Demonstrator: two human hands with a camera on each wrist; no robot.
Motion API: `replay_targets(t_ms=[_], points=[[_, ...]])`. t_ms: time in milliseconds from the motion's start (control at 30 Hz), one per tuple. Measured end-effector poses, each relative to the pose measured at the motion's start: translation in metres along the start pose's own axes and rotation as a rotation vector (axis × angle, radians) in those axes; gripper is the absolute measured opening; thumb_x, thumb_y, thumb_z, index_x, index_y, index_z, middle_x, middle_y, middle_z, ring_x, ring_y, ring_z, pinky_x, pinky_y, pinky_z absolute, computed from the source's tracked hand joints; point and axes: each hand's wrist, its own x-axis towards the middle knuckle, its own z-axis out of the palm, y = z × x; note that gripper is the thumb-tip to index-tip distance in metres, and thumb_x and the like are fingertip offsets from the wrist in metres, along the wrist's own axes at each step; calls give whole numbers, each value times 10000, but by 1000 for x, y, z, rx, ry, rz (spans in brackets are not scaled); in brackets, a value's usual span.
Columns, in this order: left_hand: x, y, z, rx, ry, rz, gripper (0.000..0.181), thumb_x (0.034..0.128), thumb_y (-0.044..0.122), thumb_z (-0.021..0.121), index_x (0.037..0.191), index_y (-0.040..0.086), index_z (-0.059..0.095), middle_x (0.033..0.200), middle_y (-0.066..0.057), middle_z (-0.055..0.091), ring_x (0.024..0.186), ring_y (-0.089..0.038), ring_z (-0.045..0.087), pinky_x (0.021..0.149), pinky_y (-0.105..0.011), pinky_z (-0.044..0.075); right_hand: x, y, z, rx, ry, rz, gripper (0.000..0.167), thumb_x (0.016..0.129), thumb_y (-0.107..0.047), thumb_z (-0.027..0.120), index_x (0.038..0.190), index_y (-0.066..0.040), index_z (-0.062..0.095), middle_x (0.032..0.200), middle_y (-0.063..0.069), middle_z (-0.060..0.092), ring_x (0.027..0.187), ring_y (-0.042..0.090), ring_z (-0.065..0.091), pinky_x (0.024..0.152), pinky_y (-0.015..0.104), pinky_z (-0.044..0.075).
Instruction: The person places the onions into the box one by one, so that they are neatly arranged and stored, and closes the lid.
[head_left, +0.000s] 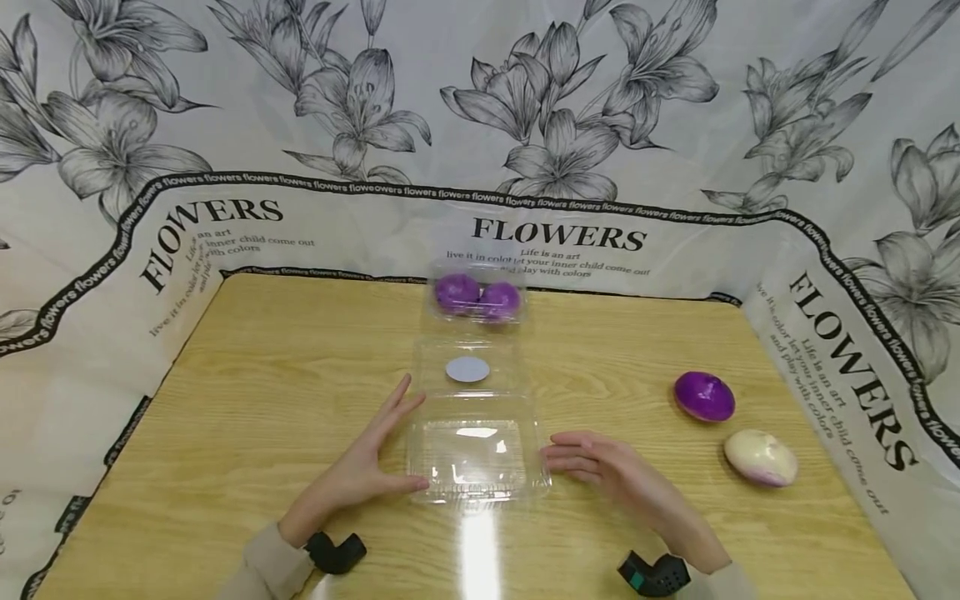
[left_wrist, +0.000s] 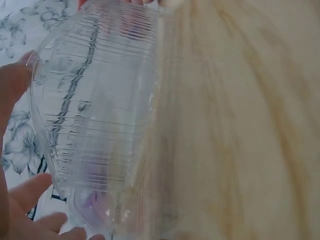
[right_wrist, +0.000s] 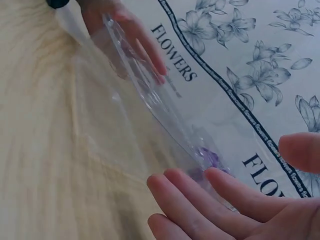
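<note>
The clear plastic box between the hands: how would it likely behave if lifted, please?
The box is probably light, since it looks empty, thin and see-through. Its lid lies open, so it may swing. Glossy highlights suggest it could feel slippery.

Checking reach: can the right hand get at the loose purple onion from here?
Likely yes: the right hand grips nothing, and only tabletop shows between it and the loose purple onion. The pale item sits farther right, off that path.
</note>
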Motion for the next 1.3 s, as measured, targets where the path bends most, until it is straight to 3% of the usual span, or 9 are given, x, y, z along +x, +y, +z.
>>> replay_targets(t_ms=[200, 467, 567, 700, 800, 933, 1033, 1133, 1300], points=[[1, -3, 4, 25, 38, 128, 940, 744, 107, 863, 1511, -20, 335, 1623, -226, 150, 1484, -458, 29, 1135, -701, 54, -9, -35, -24, -193, 185, -109, 415, 1104, -103, 232, 1395, 8, 506, 1353, 195, 591, 1235, 269, 587, 1080, 313, 432], [-1, -16, 6, 74, 22, 171, 1103, 689, 337, 889, 1543, 6, 274, 1642, -179, 122, 1496, -427, 29, 1152, -655, 63, -33, -84, -61, -413, 581, -284, 366, 1080, -124, 401, 1376, 71, 490, 1296, 80, 649, 1184, 141, 613, 1007, 179, 453], [0, -17, 6, 79, 16, 172, 1158, 673, 411, 897, 1546, 0, 257, 1641, -193, 108, 1493, -435, 24, 1156, -646, 61, -39, -92, -79, -442, 739, -369, 367, 1049, -100, 483, 1354, 103, 491, 1266, 45, 658, 1186, 119, 596, 1007, 160, 422], [-1, -20, 7, 91, 25, 172, 1164, 675, 458, 893, 1540, -5, 267, 1638, -199, 118, 1492, -437, 35, 1151, -657, 76, -42, -91, -102, -369, 964, -419, 362, 989, -78, 600, 1316, 68, 547, 1209, 14, 671, 1143, 100, 591, 978, 129, 418], [-1, -21, 7, 94, 28, 166, 1167, 664, 454, 899, 1536, -7, 275, 1637, -195, 128, 1492, -437, 42, 1138, -679, 89, -45, -81, -115, -331, 1144, -330, 400, 941, -109, 682, 1318, -47, 564, 1199, -49, 639, 1150, 74, 560, 933, 91, 426], [-1, -20, 8, 93, 22, 153, 1174, 657, 446, 904, 1539, -3, 272, 1645, -167, 120, 1497, -419, 37, 1132, -685, 95, -46, -64, -126, -486, 1299, -39, 637, 920, -271, 718, 1467, -134, 424, 1384, -2, 517, 1328, 167, 446, 1055, 148, 381], [-2, -19, 9, 91, 25, 148, 1179, 652, 445, 906, 1541, 2, 270, 1646, -163, 117, 1499, -414, 38, 1133, -683, 97, -44, -53, -132, -627, 1309, 149, 893, 890, -404, 726, 1568, -93, 235, 1566, 116, 328, 1448, 285, 290, 1186, 347, 288], [-2, -18, 8, 91, 32, 149, 1180, 653, 448, 904, 1542, 1, 269, 1642, -182, 118, 1496, -423, 39, 1128, -691, 98, -43, -47, -135, -703, 1258, 249, 1043, 867, -462, 733, 1585, -46, 102, 1630, 197, 143, 1475, 397, 166, 1193, 528, 221], [-2, -16, 8, 99, 29, 152, 1172, 674, 483, 884, 1544, 1, 263, 1643, -178, 115, 1498, -417, 41, 1122, -698, 102, -39, -42, -136, -695, 1194, 373, 1116, 859, -398, 762, 1571, 1, 1, 1615, 288, 44, 1456, 486, 124, 1171, 597, 210]])
